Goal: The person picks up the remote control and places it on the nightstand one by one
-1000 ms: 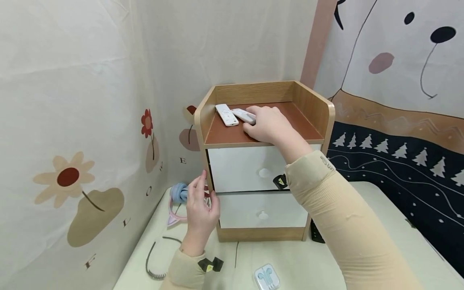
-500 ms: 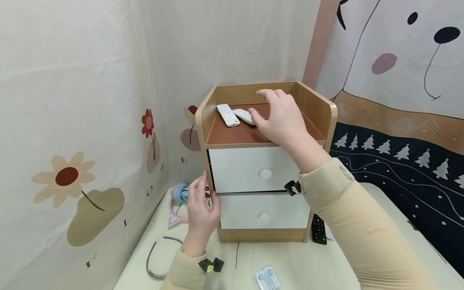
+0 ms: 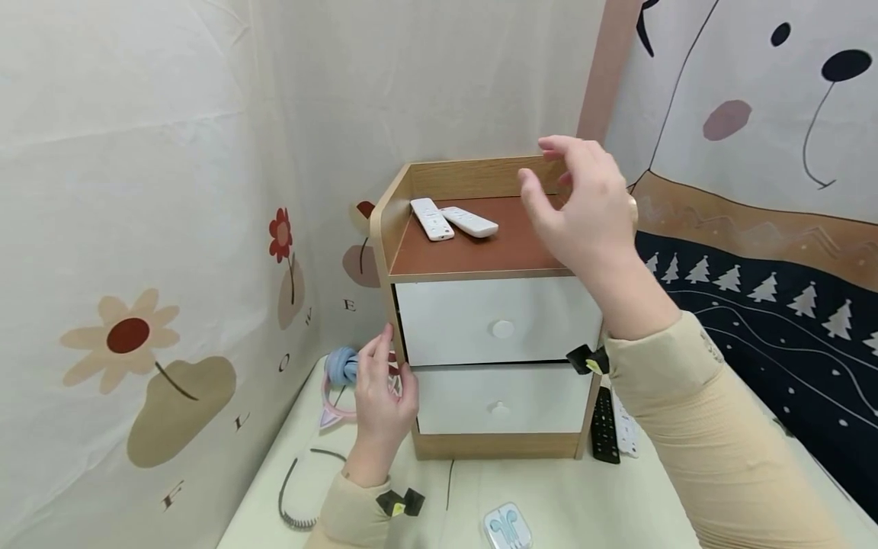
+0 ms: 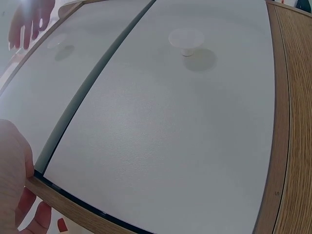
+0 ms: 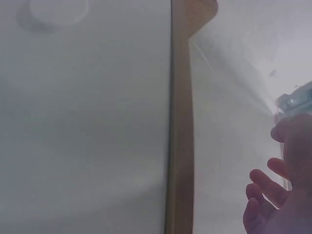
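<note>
Your R hand [image 3: 590,206] hangs over the right side of the small wood-grain cabinet w/ white drawer fronts [image 3: 497,446], thumb well apart from gently bent fingers, holding nothing. Your L hand [image 3: 380,408] is at its front left edge, fingers fairly straight along the outside, thumb spread toward the front, prob. to steady it; can't tell how hard they press. The flat white oblong plastic remote [image 3: 432,219] and the rounded white plastic remote [image 3: 469,222] lie on the reddish-brown top [image 3: 446,261], near its left wall, ends meeting; can't tell if they overlap. Back & left walls should stop sliding; front has none, so sitting back from that edge is prob. safer.
</note>
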Available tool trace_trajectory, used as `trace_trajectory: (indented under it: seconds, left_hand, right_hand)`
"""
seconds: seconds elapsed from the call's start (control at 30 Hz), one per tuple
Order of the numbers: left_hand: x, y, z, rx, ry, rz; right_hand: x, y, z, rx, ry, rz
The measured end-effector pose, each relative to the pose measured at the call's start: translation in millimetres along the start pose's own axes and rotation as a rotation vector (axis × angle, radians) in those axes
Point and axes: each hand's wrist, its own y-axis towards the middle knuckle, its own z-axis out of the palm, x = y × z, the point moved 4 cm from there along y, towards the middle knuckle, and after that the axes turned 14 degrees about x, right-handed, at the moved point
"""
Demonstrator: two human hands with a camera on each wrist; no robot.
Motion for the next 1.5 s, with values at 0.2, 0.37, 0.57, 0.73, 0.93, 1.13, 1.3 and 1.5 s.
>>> trace_trajectory:
  seconds: [0.2,0.37,0.57,0.73,0.93,1.13,1.3,1.5]
  left_hand:
    - [1.4,0.0,2.4,-0.011,-0.01,0.006]
    - [-0.3,3.1,3.3,-0.039,0.009,0.057]
    - [-0.3,3.0,3.8,-0.024,-0.002,0.037]
    - [0.2,0.8,2.8,0.001,-0.019,0.001]
    - [1.8,-0.3,2.3,-0.01,0.003,0.02]
    - [1.0,0.5,1.0,0.0,-0.006,-0.004]
    - [-0.2,2.0,0.5,-0.002,-0.009,-0.001]
    - [0.4,3.1,0.3,-0.014,-0.009,0.011]
  right_hand:
    - [-12.0,-11.5,-23.7,-0.137,0.011,0.031]
    - [-31.8,-23.7,-40.3,-0.268,0.037,0.084]
    - [-62.2,-45.8,-52.7,-0.374,0.101,0.183]
    - [-85.2,-67.7,-46.4,-0.379,0.136,0.23]
    - [-107.8,-91.8,-27.5,-0.333,0.092,0.284]
    - [-124.8,-117.0,-8.3,-0.259,0.051,0.339]
    - [-140.2,-141.0,6.3,-0.197,0.02,0.394]
    - [-158.2,-174.8,26.0,-0.117,-0.003,0.491]
